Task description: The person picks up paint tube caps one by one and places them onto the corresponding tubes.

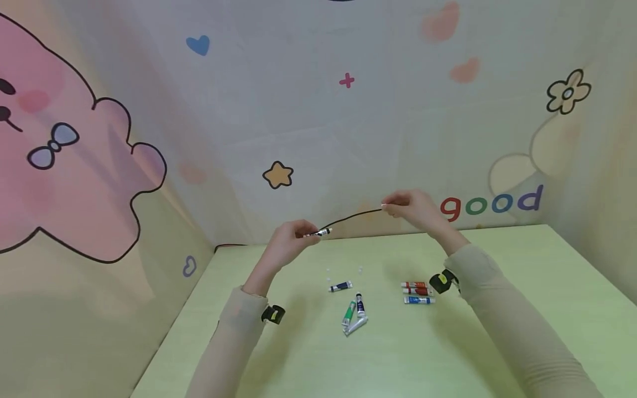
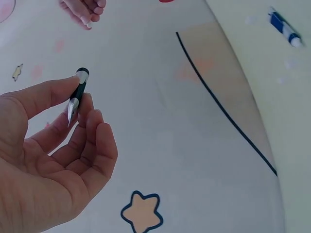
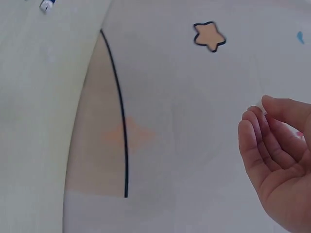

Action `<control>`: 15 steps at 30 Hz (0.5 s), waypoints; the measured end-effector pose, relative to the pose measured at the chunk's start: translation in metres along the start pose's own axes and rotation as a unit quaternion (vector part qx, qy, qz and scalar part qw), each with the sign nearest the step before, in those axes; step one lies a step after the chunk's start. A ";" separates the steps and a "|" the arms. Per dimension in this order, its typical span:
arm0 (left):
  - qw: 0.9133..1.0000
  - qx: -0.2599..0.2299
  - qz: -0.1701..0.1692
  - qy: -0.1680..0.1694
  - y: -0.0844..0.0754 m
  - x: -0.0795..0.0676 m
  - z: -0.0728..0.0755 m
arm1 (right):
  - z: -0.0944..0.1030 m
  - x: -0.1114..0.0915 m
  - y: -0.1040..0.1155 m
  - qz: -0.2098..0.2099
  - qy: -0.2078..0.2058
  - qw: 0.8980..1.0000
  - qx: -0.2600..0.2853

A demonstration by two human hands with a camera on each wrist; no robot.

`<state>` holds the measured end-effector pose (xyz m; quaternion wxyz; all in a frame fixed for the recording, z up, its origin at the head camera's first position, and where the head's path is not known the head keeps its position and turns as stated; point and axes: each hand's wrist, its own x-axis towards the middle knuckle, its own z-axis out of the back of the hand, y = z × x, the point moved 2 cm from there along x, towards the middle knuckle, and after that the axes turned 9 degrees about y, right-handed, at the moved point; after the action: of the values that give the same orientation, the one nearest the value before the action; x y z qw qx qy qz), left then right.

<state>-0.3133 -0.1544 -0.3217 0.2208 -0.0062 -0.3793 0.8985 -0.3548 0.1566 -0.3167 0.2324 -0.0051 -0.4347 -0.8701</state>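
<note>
My left hand (image 1: pixel 293 243) is raised above the far part of the table. It pinches a small paint tube with a black label (image 2: pixel 77 94) between thumb and fingers, the crimped silver end pointing toward the palm. Higher up and to the right, my right hand (image 1: pixel 410 209) holds a small white cap (image 3: pixel 263 106) at its fingertips, mostly hidden by them. A gap separates the two hands. Below them on the table lie a dark blue tube (image 1: pixel 340 286), another dark blue tube (image 1: pixel 360 305), a green tube (image 1: pixel 349 313) and a silvery tube (image 1: pixel 355 326).
Two red tubes (image 1: pixel 414 284) and a blue tube (image 1: pixel 419 300) lie side by side at the right on the pale green table (image 1: pixel 298 365). Tiny white bits (image 1: pixel 360 270) sit near the middle. Behind the table hangs a printed cloth (image 1: pixel 298 110), whose black line passes behind the hands.
</note>
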 end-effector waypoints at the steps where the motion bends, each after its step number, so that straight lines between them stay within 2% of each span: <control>1: 1.000 0.001 -0.006 -0.001 -0.003 0.000 0.000 | 0.000 -0.004 0.003 0.001 -0.002 1.000 0.003; 6: 0.999 0.006 -0.032 0.000 -0.018 -0.002 -0.005 | -0.004 -0.022 0.014 0.015 -0.002 1.000 0.015; 15: 0.996 -0.010 -0.083 0.009 -0.047 -0.005 -0.017 | -0.019 -0.046 0.042 0.058 -0.012 0.998 0.003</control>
<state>-0.2871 -0.1165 -0.3026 0.2982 0.0149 -0.3853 0.8731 -0.2932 0.1392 -0.3063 0.2773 -0.0400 -0.4393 -0.8535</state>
